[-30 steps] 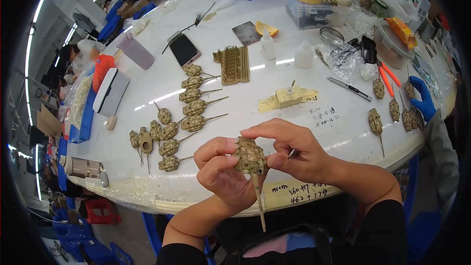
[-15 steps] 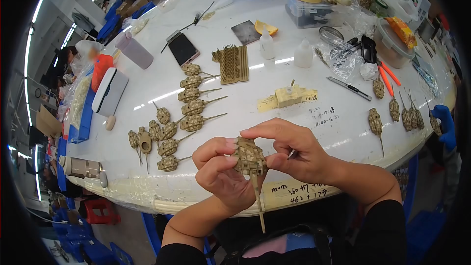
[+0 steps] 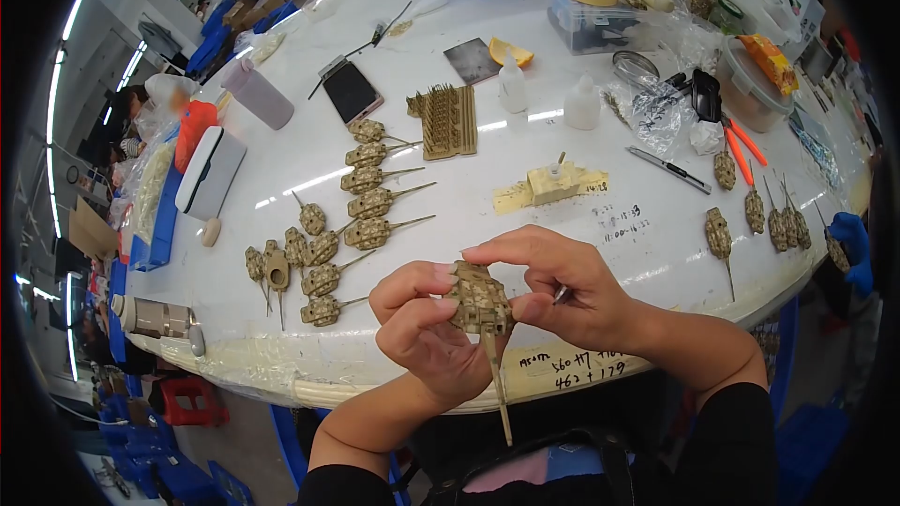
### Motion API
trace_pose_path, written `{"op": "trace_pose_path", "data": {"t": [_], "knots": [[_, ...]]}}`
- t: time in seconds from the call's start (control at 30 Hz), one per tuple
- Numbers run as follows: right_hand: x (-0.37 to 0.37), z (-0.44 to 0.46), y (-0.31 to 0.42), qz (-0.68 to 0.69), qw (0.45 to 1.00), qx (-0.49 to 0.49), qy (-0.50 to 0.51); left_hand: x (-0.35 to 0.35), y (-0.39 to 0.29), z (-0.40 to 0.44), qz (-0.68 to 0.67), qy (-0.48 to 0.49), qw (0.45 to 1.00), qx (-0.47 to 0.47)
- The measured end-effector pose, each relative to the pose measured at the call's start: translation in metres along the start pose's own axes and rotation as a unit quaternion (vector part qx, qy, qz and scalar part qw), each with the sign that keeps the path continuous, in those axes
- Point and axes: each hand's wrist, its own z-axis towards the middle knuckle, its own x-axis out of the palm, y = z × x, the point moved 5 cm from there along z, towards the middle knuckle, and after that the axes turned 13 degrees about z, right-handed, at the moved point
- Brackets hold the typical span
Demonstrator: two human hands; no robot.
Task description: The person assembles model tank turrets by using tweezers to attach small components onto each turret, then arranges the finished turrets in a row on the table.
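Note:
A model tank turret (image 3: 480, 305) in tan camouflage is held above the table's near edge, its long barrel pointing down toward me. My left hand (image 3: 417, 328) grips its left side between thumb and fingers. On the other side, my right hand (image 3: 572, 290) has its index fingertip at the turret's far end and its thumb against the right side. A small metallic piece (image 3: 562, 294) pokes out from the right hand; what it belongs to is hidden. Several similar turrets (image 3: 370, 203) lie in a group to the left, barrels mostly pointing right.
Beyond my hands sits a yellowish block (image 3: 553, 183) on tape. Farther back are a parts sprue (image 3: 448, 122), a phone (image 3: 352, 92) and dropper bottles (image 3: 582, 103). To the right lie a craft knife (image 3: 667, 170), orange-handled pliers (image 3: 744, 142) and more turrets (image 3: 718, 234). A blue-gloved hand (image 3: 851, 248) shows far right.
Both hands keep their hold on the turret, almost still. The view has shifted very slightly. At the far right, the blue-gloved hand has moved a little.

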Motion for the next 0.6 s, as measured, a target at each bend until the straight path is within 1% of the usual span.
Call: {"op": "trace_pose_path", "data": {"t": [0.6], "knots": [[0.0004, -0.0003, -0.0003, -0.002, 1.0, 0.007, -0.009, -0.0001, 0.0, 0.0001, 0.001, -0.005, 1.0, 0.003]]}}
